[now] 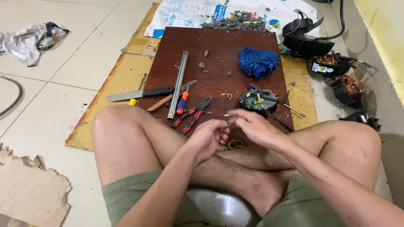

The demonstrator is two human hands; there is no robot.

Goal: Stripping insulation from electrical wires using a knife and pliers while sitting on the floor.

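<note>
Pinching a tiny part (227, 125) between left hand (208, 138) fingertips, right hand (252, 126) fingers loosely curled beside it, just short of the board (219, 46); pliers (194, 112) lying on board.

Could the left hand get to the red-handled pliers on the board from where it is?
Probably yes: the red-handled pliers lie in the open just beyond the left hand, nothing on top. But its fingers seem to pinch a small part.

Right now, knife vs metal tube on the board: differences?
The knife lies crosswise, its blade overhanging the board's left edge; the metal tube runs lengthwise, fully on it. The knife has a flat blade and dark handle; the tube is round, bare metal throughout. Both lie flat, untouched by either hand.
</note>
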